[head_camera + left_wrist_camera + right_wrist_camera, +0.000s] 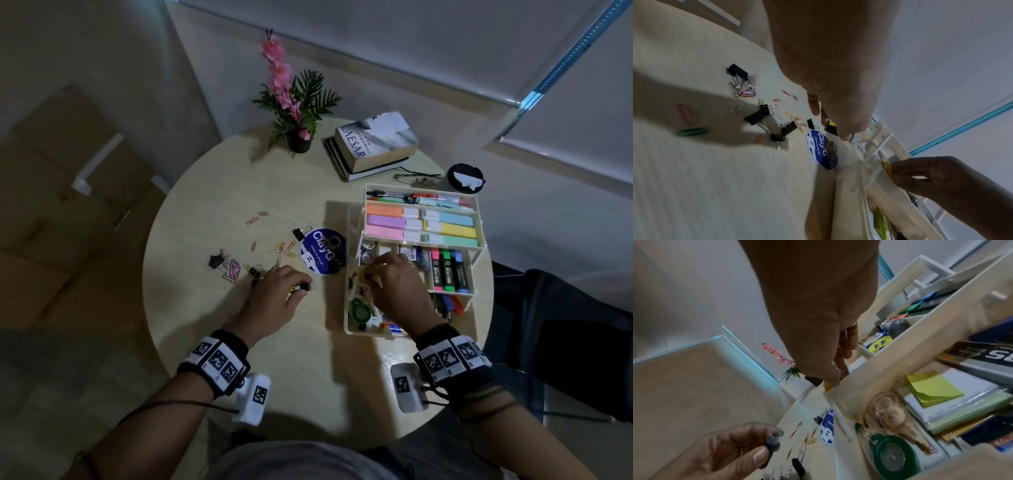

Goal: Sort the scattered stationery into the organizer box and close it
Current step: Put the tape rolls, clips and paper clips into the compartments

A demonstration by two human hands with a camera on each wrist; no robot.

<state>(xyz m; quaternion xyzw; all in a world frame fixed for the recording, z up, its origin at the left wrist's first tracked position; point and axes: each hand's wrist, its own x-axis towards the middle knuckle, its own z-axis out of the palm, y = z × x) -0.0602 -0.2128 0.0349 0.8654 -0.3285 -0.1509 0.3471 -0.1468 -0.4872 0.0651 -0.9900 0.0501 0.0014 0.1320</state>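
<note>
Round table (212, 342) | left hand (274, 294) grips small tube (771, 443) beside organizer box (352, 322) | right hand (397, 291) pinches yellow piece (887, 167) inside

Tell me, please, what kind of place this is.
Probably a reading or study corner in a home or small office: a round wooden table against a wall carries stacked books, eyeglasses, a flower pot and a stationery organizer box.

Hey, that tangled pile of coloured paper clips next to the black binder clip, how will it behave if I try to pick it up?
The tangled pile of coloured paper clips looks like thin bent wire, so probably very light. Being interlocked, several may lift together in a dangling chain. They lie flat on the pale wooden table, so pinching may be fiddly; sliding could scatter them.
</note>
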